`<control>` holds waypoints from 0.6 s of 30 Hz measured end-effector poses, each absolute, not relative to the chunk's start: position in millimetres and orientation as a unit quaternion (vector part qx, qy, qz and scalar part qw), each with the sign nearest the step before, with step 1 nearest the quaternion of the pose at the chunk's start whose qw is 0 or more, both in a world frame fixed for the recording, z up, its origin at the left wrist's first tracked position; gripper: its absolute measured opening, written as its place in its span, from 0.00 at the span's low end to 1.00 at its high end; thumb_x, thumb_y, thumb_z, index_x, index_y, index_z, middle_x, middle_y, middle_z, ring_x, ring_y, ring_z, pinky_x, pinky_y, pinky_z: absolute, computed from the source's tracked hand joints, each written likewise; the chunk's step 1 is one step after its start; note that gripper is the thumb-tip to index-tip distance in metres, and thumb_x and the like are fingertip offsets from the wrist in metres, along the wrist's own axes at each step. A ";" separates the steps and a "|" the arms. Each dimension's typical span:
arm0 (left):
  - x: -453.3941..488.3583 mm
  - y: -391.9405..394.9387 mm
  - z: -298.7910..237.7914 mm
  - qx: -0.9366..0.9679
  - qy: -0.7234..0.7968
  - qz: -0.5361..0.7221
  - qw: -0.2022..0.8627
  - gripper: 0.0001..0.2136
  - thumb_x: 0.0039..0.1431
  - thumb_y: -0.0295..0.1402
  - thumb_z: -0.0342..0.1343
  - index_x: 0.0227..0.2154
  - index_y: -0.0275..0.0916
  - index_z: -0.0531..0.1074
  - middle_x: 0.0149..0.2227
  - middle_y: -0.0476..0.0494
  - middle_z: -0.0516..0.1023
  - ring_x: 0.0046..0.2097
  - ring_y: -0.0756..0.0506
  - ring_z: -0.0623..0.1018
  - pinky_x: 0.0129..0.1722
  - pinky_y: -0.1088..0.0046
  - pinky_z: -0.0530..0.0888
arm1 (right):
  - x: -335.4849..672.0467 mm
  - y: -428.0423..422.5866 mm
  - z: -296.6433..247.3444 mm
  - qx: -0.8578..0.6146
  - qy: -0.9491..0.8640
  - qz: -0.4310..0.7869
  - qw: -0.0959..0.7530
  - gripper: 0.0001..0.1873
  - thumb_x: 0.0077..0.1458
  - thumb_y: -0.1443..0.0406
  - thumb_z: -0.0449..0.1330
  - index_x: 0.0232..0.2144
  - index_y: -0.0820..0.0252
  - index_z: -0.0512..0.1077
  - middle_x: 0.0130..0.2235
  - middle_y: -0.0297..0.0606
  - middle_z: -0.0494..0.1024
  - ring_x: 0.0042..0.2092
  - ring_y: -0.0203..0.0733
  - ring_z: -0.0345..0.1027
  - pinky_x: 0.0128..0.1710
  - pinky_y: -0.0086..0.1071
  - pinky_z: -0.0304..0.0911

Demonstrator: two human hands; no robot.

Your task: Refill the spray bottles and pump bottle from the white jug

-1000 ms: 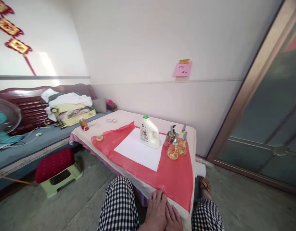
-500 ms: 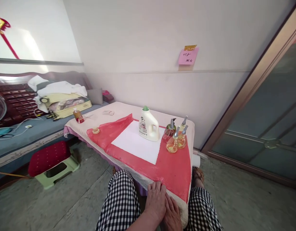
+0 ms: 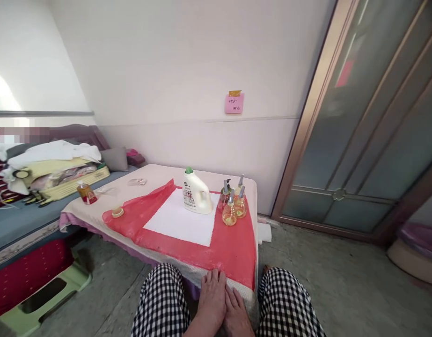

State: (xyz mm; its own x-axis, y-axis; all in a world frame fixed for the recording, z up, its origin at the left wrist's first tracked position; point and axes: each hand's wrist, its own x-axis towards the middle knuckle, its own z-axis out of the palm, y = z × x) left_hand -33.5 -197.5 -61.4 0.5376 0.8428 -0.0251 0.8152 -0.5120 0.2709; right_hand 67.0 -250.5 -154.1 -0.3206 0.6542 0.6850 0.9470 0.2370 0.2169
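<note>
My left hand (image 3: pixel 212 296) lies flat on the near edge of the table, fingers stretched out and nothing in it. Right beside it, touching, my right hand (image 3: pixel 236 311) rests the same way on the pale tablecloth (image 3: pixel 249 298). Beyond my fingertips spreads a red plastic sheet (image 3: pixel 187 249), with a white sheet (image 3: pixel 179 227) on top. A cream detergent jug (image 3: pixel 193 199) with a green cap stands upright on the white sheet. To its right several small glass bottles (image 3: pixel 229 216) with grey tops are grouped. A round pale lid-like item (image 3: pixel 118 212) sits on the red sheet's left part.
An amber bottle (image 3: pixel 85 193) and a clear packet (image 3: pixel 136 181) are at the table's left. A red-topped stool (image 3: pixel 33 274) and a bed with piled cloth (image 3: pixel 61 152) stand left. A pink note (image 3: pixel 234 103) hangs on the wall. A sliding glass door (image 3: pixel 342 154) is at right.
The view has turned to the right, so the table and its things appear further left and a bin shows at right. My hands stay resting on the table edge.
</note>
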 end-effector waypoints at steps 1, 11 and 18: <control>-33.1 -197.0 -60.7 0.867 0.479 0.045 0.128 0.21 0.63 0.25 0.39 0.57 0.39 0.65 0.58 0.38 0.66 0.58 0.39 0.63 0.56 0.58 0.57 | 68.1 -250.5 -152.4 -0.528 -0.755 -0.317 0.228 0.29 0.48 0.66 0.57 0.55 0.60 0.69 0.54 0.43 0.71 0.58 0.50 0.57 0.58 0.42 0.51; -29.8 -187.8 -51.4 0.864 0.477 0.011 0.161 0.22 0.60 0.23 0.38 0.54 0.40 0.68 0.55 0.40 0.69 0.56 0.38 0.65 0.54 0.58 0.60 | 71.6 -233.2 -168.8 -0.502 -0.723 -0.375 0.292 0.22 0.53 0.67 0.56 0.52 0.57 0.72 0.52 0.40 0.73 0.65 0.50 0.46 0.63 0.44 0.48; -28.1 -181.5 -46.8 0.860 0.476 -0.013 0.182 0.21 0.60 0.24 0.38 0.52 0.42 0.69 0.56 0.41 0.68 0.56 0.39 0.65 0.53 0.58 0.61 | 63.1 -237.1 -166.8 -0.540 -0.701 -0.353 0.304 0.23 0.56 0.71 0.53 0.54 0.58 0.71 0.51 0.39 0.75 0.65 0.46 0.47 0.64 0.43 0.49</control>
